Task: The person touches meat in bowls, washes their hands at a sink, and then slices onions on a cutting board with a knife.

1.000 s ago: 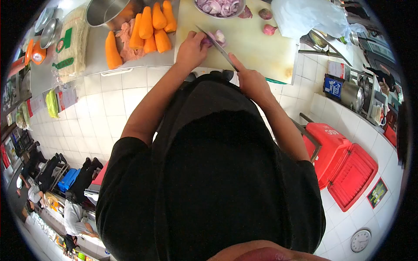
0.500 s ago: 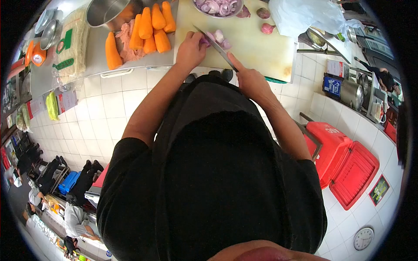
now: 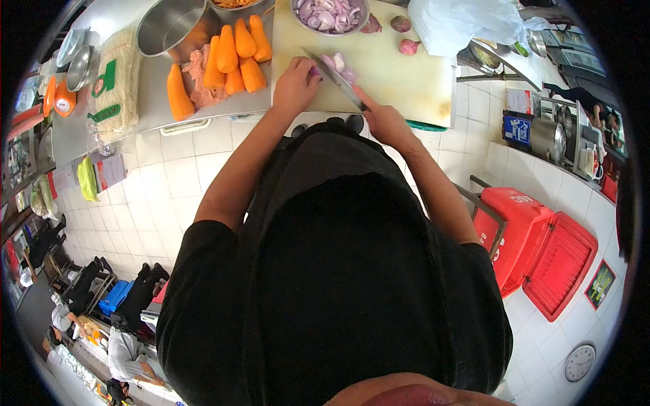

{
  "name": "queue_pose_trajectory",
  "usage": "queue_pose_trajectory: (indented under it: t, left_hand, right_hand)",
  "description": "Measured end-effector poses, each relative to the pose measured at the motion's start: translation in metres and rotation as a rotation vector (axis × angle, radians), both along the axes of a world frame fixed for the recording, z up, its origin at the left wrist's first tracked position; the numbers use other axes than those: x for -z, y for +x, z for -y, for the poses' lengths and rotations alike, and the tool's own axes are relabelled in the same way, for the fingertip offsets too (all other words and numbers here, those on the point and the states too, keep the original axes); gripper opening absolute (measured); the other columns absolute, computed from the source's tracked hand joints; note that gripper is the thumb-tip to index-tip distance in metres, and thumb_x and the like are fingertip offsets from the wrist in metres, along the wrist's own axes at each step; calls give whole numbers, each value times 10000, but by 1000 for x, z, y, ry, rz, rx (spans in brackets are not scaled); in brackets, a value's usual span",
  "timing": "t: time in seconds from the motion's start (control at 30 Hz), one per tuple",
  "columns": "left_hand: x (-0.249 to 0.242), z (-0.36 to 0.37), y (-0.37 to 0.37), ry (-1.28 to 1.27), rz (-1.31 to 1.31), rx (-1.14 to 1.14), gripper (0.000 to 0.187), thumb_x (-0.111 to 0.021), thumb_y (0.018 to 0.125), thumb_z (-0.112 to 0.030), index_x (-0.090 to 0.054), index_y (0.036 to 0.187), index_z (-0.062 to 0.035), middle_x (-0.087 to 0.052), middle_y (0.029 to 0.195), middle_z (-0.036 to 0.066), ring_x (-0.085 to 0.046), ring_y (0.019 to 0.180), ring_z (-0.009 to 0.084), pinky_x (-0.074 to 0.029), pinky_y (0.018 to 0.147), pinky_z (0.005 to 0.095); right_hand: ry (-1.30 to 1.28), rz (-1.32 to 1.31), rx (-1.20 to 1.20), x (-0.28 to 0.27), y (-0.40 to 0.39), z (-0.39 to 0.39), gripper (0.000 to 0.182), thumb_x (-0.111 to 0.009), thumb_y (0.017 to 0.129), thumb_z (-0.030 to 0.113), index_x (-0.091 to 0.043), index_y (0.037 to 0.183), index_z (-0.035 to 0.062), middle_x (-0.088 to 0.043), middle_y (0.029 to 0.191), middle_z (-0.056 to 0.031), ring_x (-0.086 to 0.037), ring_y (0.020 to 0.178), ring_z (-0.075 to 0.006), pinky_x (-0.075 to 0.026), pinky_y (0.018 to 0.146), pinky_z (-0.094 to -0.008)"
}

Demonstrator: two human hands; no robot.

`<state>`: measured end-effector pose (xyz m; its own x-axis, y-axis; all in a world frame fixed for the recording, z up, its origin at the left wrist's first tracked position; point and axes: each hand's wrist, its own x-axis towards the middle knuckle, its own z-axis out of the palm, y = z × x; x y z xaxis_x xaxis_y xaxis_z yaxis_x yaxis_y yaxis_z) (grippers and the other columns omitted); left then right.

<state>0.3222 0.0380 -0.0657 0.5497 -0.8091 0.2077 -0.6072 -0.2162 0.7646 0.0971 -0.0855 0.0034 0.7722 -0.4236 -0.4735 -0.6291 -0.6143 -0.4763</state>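
My right hand (image 3: 386, 122) grips the handle of a kitchen knife (image 3: 338, 82), its blade slanting up and left over the cutting board (image 3: 393, 84). My left hand (image 3: 296, 86) is closed at the blade's left side, its fingertips on a small purple piece of shallot (image 3: 314, 70). Against the blade's other side lie cut shallot pieces (image 3: 340, 66). Farther back on the board stands a metal bowl (image 3: 366, 24) of sliced shallots (image 3: 328, 13). Two whole shallots, one reddish (image 3: 409, 47) and one darker (image 3: 401, 24), lie to its right beside a peeled skin (image 3: 372, 25).
Several peeled carrots (image 3: 225, 51) and a pink cloth-like heap (image 3: 198, 76) lie left of the board, near a large steel pot (image 3: 172, 27). A bag of noodles (image 3: 115, 81) is farther left. A white plastic bag (image 3: 460, 24) covers the back right. A red cooler (image 3: 511, 230) stands open at right.
The view has shifted slightly, showing more of the shallot bowl and a bowl of shredded carrot at the top. The knife stays beside the shallot pieces, with both hands in nearly the same places.
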Motion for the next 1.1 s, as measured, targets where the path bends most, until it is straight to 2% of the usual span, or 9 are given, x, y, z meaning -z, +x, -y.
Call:
queue_pose_trajectory:
  t: [0.13, 0.37, 0.57, 0.77, 0.87, 0.97, 1.0, 1.03, 1.1]
  left_hand:
    - [-1, -1, 1, 45, 6, 41, 302, -751, 881, -209, -632, 1115, -60, -651, 1051, 142, -688, 870, 314, -558, 775, 421]
    - [-15, -1, -9, 204, -32, -41, 308, -715, 920, -278, -625, 1105, -49, -681, 1054, 169, -704, 880, 323, -553, 768, 433]
    - [-13, -4, -19, 148, -150, 0, 235, -648, 902, -176, -623, 1115, -80, -686, 1015, 161, -696, 877, 360, -554, 770, 471]
    - [-12, -5, -12, 133, -71, 118, 237, -612, 870, -117, -643, 1104, -138, -665, 1000, 146, -675, 877, 391, -546, 768, 496]
    - [-19, -4, -9, 247, -83, 178, 261, -603, 897, -77, -664, 1147, -119, -672, 1052, 156, -680, 949, 355, -546, 826, 446]
    - [-21, -6, -5, 192, -95, 212, 228, -607, 925, -116, -671, 1144, -120, -664, 1057, 164, -661, 966, 380, -538, 842, 459]
    - [-16, -10, -5, 127, -73, 213, 235, -600, 917, -123, -665, 1143, -140, -658, 1048, 164, -653, 956, 401, -535, 822, 480]
    - [-9, -8, -5, 40, -45, 231, 242, -592, 910, -130, -660, 1141, -161, -652, 1039, 164, -645, 946, 423, -532, 801, 502]
    - [2, -6, -3, 69, -18, 257, 281, -613, 909, -135, -653, 1187, -142, -653, 1069, 181, -643, 964, 435, -536, 817, 489]
  right_hand:
    - [-98, -67, 37, -8, -11, 13, 739, -526, 986, 132, -208, 1621, 336, -698, 954, -312, -660, 897, -522, -504, 853, -586]
    - [-37, -12, 45, -21, -17, -12, 758, -529, 986, 148, -180, 1616, 385, -692, 911, -321, -682, 857, -501, -517, 801, -600]
    - [24, 58, 62, -11, 6, -22, 747, -550, 974, 119, -224, 1620, 311, -676, 851, -329, -658, 846, -521, -489, 798, -600]
    - [4, -22, 46, -36, 0, -18, 749, -546, 968, 113, -233, 1619, 311, -686, 862, -311, -660, 840, -518, -497, 800, -594]
    - [-63, 20, 10, -11, -14, -15, 799, -530, 960, 120, -149, 1625, 345, -691, 867, -315, -682, 811, -496, -526, 762, -594]
    - [-25, 104, 34, 0, -17, -15, 759, -518, 963, 131, -198, 1620, 336, -688, 917, -331, -686, 845, -492, -530, 782, -586]
    - [37, -60, 68, -16, -7, -17, 745, -513, 951, 129, -240, 1614, 329, -685, 955, -334, -689, 885, -482, -532, 812, -577]
    - [6, 15, 54, 6, -14, -15, 755, -504, 932, 116, -258, 1612, 330, -694, 961, -316, -696, 897, -462, -536, 827, -562]
    - [27, -65, 49, -2, -12, -15, 773, -498, 912, 114, -260, 1613, 336, -700, 931, -295, -700, 855, -446, -544, 797, -555]
